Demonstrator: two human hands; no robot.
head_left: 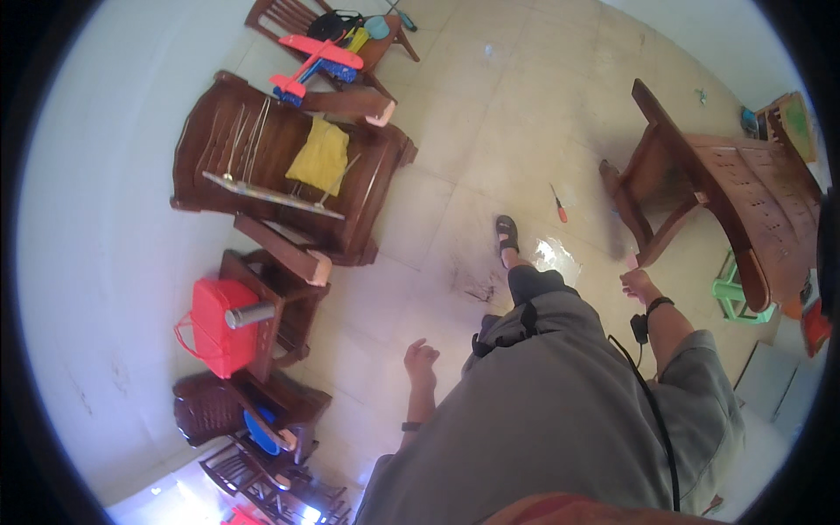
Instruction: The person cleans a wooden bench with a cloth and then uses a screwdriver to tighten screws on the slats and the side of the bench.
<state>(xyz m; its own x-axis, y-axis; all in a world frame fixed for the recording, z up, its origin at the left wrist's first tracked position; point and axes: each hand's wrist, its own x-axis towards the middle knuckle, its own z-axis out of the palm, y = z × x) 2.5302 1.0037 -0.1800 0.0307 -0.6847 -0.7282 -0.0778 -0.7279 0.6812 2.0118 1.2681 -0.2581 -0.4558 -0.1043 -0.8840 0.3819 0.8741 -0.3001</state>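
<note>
My left hand (422, 362) hangs over the floor at my left side, its fingers loosely bent and apart, with nothing visible in it. To the right, my right hand (640, 284) has its fingers curled together close to the end of a wooden bench (665, 192). A small pinkish patch (632, 261) shows just beyond those fingertips; whether the hand holds it I cannot make out. On the tiled floor ahead lies a screwdriver (561, 210) with an orange-red handle, apart from both hands.
A wooden armchair (367, 188) at the left bears a yellow cloth (320, 157) and a thin panel (271, 194). Behind it, a pink toy plane (319, 57) rests near a chair. A red basket (223, 328) stands left; a green stool (739, 293) sits right.
</note>
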